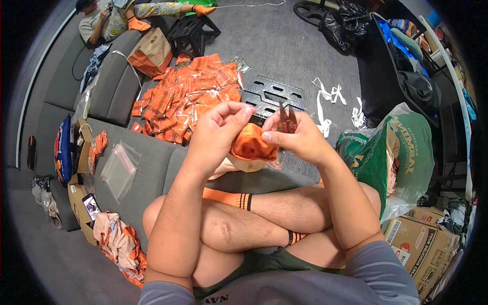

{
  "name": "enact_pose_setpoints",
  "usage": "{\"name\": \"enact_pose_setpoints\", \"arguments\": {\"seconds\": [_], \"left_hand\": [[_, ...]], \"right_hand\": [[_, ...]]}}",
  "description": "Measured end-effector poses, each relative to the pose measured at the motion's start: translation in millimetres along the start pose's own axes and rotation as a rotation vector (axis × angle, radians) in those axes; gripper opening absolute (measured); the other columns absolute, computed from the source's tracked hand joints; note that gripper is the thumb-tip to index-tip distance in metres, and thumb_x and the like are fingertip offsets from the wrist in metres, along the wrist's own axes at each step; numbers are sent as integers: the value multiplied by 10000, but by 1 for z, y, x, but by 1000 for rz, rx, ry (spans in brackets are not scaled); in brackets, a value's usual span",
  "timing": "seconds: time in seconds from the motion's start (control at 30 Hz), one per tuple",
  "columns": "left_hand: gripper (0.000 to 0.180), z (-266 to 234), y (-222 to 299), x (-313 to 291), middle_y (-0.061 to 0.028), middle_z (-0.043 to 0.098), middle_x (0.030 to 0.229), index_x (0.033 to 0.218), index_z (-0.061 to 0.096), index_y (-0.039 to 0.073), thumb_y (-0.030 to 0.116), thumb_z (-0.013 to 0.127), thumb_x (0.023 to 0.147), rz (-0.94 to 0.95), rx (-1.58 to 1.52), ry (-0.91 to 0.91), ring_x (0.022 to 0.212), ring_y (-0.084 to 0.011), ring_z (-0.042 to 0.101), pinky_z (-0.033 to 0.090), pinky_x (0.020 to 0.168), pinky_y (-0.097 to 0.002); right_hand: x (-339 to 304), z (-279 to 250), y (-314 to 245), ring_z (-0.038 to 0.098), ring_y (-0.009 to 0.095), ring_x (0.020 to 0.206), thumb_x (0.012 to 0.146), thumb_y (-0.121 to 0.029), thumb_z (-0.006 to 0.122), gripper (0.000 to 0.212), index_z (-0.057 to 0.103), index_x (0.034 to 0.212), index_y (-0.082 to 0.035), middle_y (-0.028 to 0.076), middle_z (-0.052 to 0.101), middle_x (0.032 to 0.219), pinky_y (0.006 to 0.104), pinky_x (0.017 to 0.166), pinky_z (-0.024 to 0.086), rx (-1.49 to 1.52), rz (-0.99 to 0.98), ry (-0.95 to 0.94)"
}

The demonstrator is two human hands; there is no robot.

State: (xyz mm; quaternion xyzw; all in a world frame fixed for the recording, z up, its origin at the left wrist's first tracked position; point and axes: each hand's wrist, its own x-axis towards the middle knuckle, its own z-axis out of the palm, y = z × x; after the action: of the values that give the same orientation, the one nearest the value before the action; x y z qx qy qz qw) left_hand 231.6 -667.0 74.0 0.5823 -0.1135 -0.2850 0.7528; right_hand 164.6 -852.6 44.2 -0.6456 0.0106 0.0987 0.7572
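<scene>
In front of my crossed legs, my left hand [219, 133] has its fingers closed on the upper left edge of a bunched orange cloth piece [250, 145]. The cloth hangs rounded, with a darker hollow and a tan part below. Opposite it, my right hand [303, 138] pinches the cloth's right edge between thumb and finger. That same hand also grips small snips [288, 118], with dark blades pointing up and away from the cloth. My fingers hide part of the snips' handle.
A heap of orange packets [190, 99] lies ahead on the left, beside a black folding stool [272, 94]. A green plastic bag [414, 147] stands right, above cardboard boxes [424, 249]. Clear sleeves [119, 170], a phone [91, 206] and crumpled cloth [119, 244] lie left. Another person [101, 25] sits far left.
</scene>
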Motion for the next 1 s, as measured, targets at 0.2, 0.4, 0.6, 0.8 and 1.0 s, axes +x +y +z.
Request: {"name": "enact_pose_setpoints", "arguments": {"seconds": [0.2,0.4,0.6,0.8,1.0], "left_hand": [[244,-4,-5,1,-8,615,854,987,619,-7,232,604,939,182,564,240,734,-61,538,454,667,-209],[304,6,-20,0,5,618,843,960,636,23,321,574,949,-100,246,90,750,-63,550,457,695,-215],[284,13,-18,2,-28,645,891,987,631,48,316,539,963,-251,-156,-12,831,-119,611,514,781,-290],[253,5,-20,5,-36,657,929,1001,627,64,291,520,974,-199,-160,-52,856,-130,629,532,813,-343],[270,3,-11,2,-27,662,920,990,636,58,312,553,960,-127,-129,-90,809,-106,636,521,727,-256]], "right_hand": [[2,2,3,553,60,671,850,-135,697,131,631,896,-32,-6,626,776,217,619,445,45,-164,189],[2,14,8,597,78,761,873,-127,670,138,634,929,-7,27,653,848,237,704,497,46,-228,238],[-1,24,12,617,102,844,890,-107,637,174,634,1018,11,61,673,930,266,771,513,117,-169,138],[-6,17,6,617,105,847,889,-110,632,229,625,1079,16,71,680,964,266,757,512,299,-190,158],[-2,5,-6,581,71,743,859,-134,678,256,622,1071,-3,28,661,879,230,651,477,83,-269,250]]}}
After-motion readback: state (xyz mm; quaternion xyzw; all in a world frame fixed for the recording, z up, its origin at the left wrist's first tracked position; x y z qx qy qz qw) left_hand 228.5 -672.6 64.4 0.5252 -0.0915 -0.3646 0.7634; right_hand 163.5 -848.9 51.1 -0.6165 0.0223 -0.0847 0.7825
